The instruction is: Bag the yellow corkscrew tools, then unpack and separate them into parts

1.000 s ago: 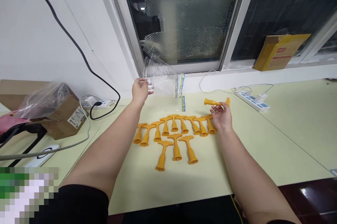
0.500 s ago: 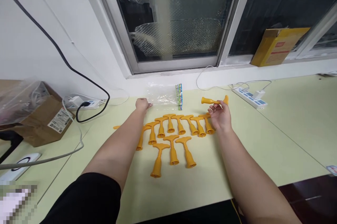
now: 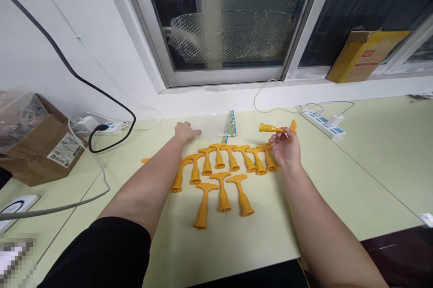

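Observation:
My right hand [image 3: 287, 147] is closed round the handle end of a yellow T-handled plastic tool [image 3: 269, 128], raised above the table with its flared end to the left. At the left end of a clear plastic bag [image 3: 214, 126] with a colourful printed edge, my left hand [image 3: 186, 132] rests palm down, thumb stretched out to the right; the bag lies flat. Below both hands, several matching yellow tools [image 3: 219, 157] lie in a curved row, partly hidden by my left forearm. Three more yellow tools [image 3: 223, 194] lie nearer to me, metal tips showing in their flared ends.
A power strip [image 3: 323, 123] with plugs and white cables lies at the back right. An open cardboard box [image 3: 43, 148] stands at the left, beside another power strip [image 3: 113, 128] and a hanging black cable [image 3: 81, 78]. A yellow carton [image 3: 368, 55] leans against the window.
The clear bag has come down from a raised position to lie flat. My left hand has turned palm down with its thumb extended. My right hand keeps the yellow tool up.

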{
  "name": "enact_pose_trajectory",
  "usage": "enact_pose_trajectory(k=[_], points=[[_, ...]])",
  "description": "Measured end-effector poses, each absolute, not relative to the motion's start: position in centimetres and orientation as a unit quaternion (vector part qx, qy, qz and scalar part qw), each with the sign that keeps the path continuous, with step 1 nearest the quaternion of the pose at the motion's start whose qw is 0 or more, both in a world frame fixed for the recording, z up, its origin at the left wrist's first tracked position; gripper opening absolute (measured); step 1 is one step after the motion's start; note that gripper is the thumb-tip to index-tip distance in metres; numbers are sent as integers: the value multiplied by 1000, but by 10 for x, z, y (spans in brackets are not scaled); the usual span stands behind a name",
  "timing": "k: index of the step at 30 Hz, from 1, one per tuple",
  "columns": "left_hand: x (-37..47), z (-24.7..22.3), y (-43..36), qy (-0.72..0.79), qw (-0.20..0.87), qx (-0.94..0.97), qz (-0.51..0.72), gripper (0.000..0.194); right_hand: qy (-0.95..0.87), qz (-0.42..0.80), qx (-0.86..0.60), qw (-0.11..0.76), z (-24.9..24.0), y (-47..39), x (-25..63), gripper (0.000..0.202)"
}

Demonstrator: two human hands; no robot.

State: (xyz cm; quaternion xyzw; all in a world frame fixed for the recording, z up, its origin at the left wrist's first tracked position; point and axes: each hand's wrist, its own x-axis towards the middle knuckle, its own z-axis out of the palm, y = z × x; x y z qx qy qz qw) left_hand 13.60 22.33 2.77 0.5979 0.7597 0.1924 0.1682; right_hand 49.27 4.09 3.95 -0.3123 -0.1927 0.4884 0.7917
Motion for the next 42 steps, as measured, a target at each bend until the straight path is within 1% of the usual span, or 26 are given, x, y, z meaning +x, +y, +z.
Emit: enact_pose_trajectory(k=[5,9,16,23,28,30,34,36,38,42], points=[[135,26,222,767,133,611,145,70,-196,485,-311,793,39,40,493,19],[135,29,223,784,121,595,132,71,-204,482,-320,790,39,41,492,18],[131,32,225,790,145,582,124,61,-189,479,-319,795,41,41,491,19],[131,32,221,787,142,578,161,58,-184,483,-310,798,44,40,490,18],[131,28,217,781,135,570,218,50,-181,484,-306,799,44,41,490,19],[132,27,215,775,133,565,251,41,-185,486,-305,798,45,41,490,19],[133,39,214,738,156,563,338,16,-188,485,-303,799,45,40,489,18],[135,53,215,706,177,562,392,10,-190,485,-301,799,45,40,488,18],[137,71,217,672,198,556,448,9,-192,486,-301,798,44,41,487,18],[132,117,216,609,231,533,540,17,-195,488,-301,796,43,41,487,20]])
